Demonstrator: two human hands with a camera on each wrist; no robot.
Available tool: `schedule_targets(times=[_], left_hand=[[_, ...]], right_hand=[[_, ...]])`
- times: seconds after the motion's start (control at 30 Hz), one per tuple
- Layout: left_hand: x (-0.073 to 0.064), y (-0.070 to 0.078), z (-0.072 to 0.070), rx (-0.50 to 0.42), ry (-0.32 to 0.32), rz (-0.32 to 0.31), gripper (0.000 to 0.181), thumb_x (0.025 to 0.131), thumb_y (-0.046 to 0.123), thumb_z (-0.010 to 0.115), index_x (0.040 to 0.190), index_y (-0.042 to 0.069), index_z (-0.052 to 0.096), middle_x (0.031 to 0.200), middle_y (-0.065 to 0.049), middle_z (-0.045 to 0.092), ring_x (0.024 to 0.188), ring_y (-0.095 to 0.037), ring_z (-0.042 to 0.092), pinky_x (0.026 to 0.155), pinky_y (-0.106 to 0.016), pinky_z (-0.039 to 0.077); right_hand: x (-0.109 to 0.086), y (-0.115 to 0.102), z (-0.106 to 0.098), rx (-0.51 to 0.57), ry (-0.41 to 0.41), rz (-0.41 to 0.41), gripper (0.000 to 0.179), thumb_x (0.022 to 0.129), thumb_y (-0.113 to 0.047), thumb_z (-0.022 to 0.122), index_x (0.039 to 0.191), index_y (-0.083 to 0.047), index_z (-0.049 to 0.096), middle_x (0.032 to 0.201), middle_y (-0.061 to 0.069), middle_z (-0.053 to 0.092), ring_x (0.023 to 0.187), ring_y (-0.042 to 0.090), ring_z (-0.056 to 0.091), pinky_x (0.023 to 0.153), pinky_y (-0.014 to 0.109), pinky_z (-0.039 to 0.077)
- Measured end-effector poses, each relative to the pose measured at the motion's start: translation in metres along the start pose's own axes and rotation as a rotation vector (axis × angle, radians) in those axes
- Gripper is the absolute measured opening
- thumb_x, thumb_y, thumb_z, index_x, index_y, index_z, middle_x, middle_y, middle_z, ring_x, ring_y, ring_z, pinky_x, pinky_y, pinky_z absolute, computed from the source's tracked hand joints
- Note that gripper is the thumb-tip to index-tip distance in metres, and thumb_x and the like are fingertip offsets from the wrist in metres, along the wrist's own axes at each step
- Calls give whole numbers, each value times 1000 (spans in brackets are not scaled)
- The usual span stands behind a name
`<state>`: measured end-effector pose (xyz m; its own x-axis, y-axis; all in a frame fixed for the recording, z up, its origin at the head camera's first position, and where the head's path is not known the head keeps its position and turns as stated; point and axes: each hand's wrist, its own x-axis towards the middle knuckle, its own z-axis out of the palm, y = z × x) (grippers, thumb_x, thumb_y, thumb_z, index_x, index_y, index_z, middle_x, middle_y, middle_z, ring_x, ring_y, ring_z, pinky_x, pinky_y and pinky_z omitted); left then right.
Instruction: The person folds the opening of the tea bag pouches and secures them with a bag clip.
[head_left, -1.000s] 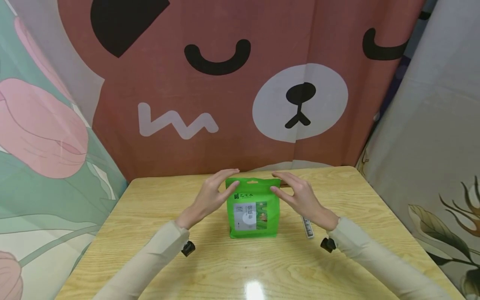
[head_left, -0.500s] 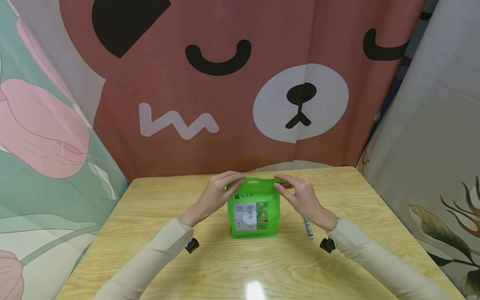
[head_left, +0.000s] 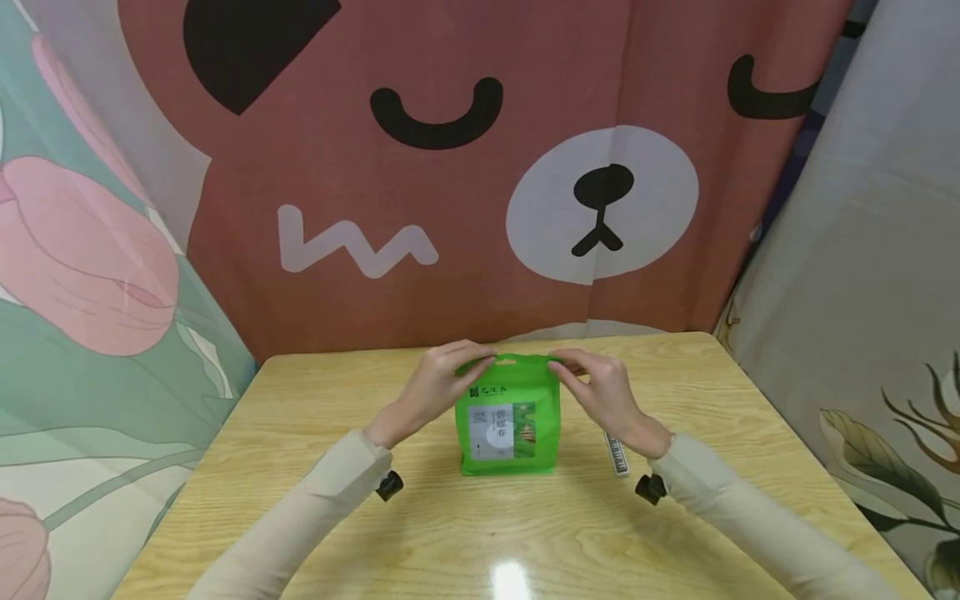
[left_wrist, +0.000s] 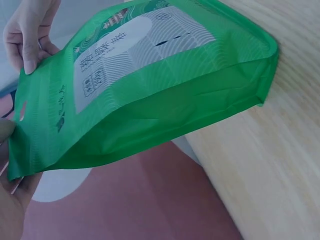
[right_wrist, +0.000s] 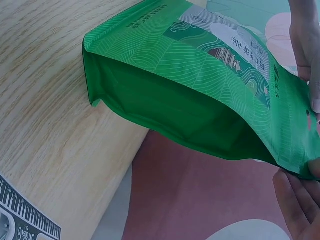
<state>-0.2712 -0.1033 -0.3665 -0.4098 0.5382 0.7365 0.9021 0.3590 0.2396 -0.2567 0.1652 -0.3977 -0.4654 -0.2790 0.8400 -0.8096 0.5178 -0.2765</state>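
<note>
A green tea pouch [head_left: 507, 417] with a grey and green label stands upright on the wooden table. At its top left corner my left hand [head_left: 438, 375] pinches the edge between thumb and fingers. My right hand [head_left: 600, 385] pinches the opposite top corner the same way. In the left wrist view the pouch [left_wrist: 140, 75] fills much of the picture, its flat top strip with the hang hole lying between both hands. The right wrist view shows the side gusset of the pouch [right_wrist: 175, 110] and the right hand's fingers [right_wrist: 290, 200] behind the top edge.
To the right of the pouch lies a ruler [head_left: 617, 454] with black and white markings, partly behind the right forearm. The wooden table [head_left: 315, 433] ends at a curtain [head_left: 450, 308] with a bear print. Patterned curtains hang at both sides.
Both hands have gone from hovering around the pouch's top corners to pinching them. My left hand has moved slightly right; the pouch stays in about the same place.
</note>
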Motion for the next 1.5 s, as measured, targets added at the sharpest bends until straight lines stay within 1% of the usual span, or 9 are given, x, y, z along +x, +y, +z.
schedule_targets(times=[0.17,0.3,0.4,0.47,0.7,0.83,1.1,1.27,1.5], left_hand=[[7,3,0,29,-30,6,18,91,5,72,108,5,75,98,-3,73,83,-10,69,71,-20,53],[13,7,2,59,-73,1,17,91,7,72,108,6,76,96,-1,73,76,-5,66,67,-17,50],[17,10,6,81,-97,-5,17,92,9,72,109,7,76,96,0,73,74,-4,65,65,-16,49],[21,12,8,101,-104,-9,17,92,10,72,109,7,76,97,0,73,76,-5,66,67,-17,50],[28,16,17,148,-101,4,15,92,12,73,106,8,77,94,0,73,71,-5,66,62,-16,49],[30,16,20,146,-95,17,13,92,11,73,103,8,77,91,0,73,69,-6,66,60,-17,48],[34,19,21,124,-114,6,13,91,10,73,103,7,77,93,-1,74,72,-7,66,62,-18,50],[37,20,23,125,-135,2,12,93,11,72,104,8,77,92,0,73,66,-4,62,59,-16,46],[36,19,26,135,-123,0,12,93,12,71,103,8,77,89,1,72,60,-1,56,55,-15,42]], right_hand=[[0,-1,-2,-5,-15,19,21,79,6,78,100,0,76,82,7,74,65,15,70,57,30,56],[0,-2,-4,-4,-27,24,19,82,4,77,100,0,76,83,8,74,66,15,70,58,30,56],[-1,-2,-4,-4,-35,21,18,82,4,77,100,-1,76,84,8,74,67,14,70,58,28,56],[-1,-2,-4,-3,-39,19,18,82,3,77,100,-1,76,84,8,74,68,14,70,59,27,56],[-1,-3,-6,2,-43,12,18,83,4,77,100,-1,76,84,7,74,68,13,70,59,25,56],[-1,-3,-7,4,-47,16,18,82,3,78,100,-1,76,85,8,74,68,13,71,60,25,56],[0,-2,-7,6,-44,19,17,83,3,77,100,-1,76,84,8,74,68,14,71,59,26,56],[1,0,-5,8,-35,5,17,82,3,77,99,0,76,84,9,74,66,15,71,58,28,56],[4,0,-2,20,-29,-7,18,82,4,78,100,1,75,85,10,74,68,15,71,59,27,56]])
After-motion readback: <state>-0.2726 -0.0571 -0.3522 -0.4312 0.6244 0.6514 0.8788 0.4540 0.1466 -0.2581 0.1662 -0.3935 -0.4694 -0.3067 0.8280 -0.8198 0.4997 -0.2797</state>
